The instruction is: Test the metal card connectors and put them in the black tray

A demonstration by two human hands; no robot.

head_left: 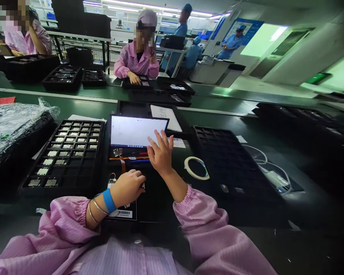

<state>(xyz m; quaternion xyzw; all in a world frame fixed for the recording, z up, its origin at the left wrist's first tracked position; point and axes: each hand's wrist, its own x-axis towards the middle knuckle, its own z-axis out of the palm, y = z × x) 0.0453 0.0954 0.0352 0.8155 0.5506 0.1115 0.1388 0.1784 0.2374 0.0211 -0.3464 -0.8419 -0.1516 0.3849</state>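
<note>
1. head view: the right hand (162, 154), fingers spread apart, is at the lit screen (132, 131)'s lower right corner.
2. below the screen, the left hand (128, 187) is curled; its grip cannot be told.
3. left of the screen: parts tray (81, 170); right: tape roll (187, 164).

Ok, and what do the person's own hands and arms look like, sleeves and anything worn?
Both hands, left and right, are bare, without gloves. Both sleeves are pink, finely striped, gathered at the cuffs. The left wrist has a bright blue band and two thin silvery bangles.
</note>
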